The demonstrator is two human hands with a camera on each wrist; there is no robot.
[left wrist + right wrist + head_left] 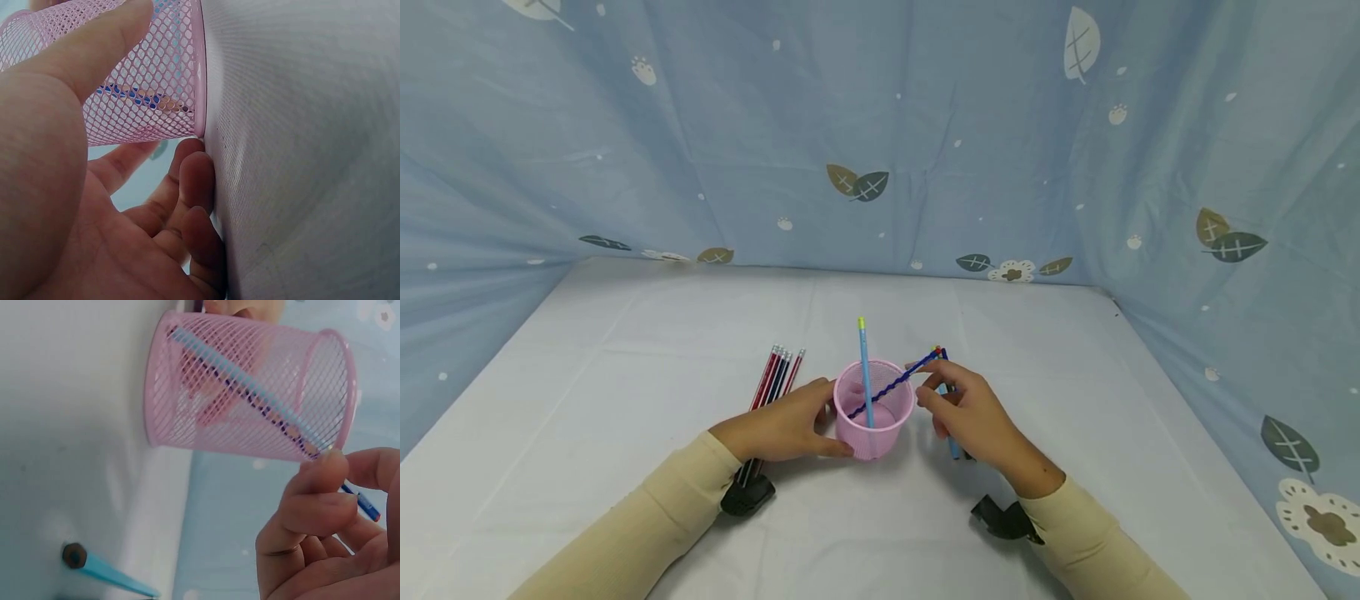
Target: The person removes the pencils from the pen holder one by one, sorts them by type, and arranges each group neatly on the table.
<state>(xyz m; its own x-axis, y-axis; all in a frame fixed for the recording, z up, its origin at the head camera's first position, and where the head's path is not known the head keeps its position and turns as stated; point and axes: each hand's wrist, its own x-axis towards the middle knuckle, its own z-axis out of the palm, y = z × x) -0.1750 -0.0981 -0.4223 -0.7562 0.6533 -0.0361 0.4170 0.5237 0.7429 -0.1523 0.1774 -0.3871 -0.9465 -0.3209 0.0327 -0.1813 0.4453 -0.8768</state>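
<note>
A pink mesh pencil cup (868,444) stands upright on the table. My left hand (786,425) holds its left side, thumb in front and fingers around the back. Inside the cup, a light-blue pencil (865,367) with a yellow-green end leans near upright. A dark-blue twisted pencil (898,381) slants across the cup's right rim, its end sticking out. My right hand (973,417) is at that rim, index finger and thumb parted beside the twisted pencil. In the right wrist view its fingers (319,512) partly hide this pencil; contact with it is unclear.
Striped red and dark pencils (767,383) lie in a bunch left of the cup, partly under my left hand. Several blue and dark pencils (953,448) lie under my right hand. A white cloth (1075,358) covers the table, with blue leaf-print curtains (737,125) behind and beside it.
</note>
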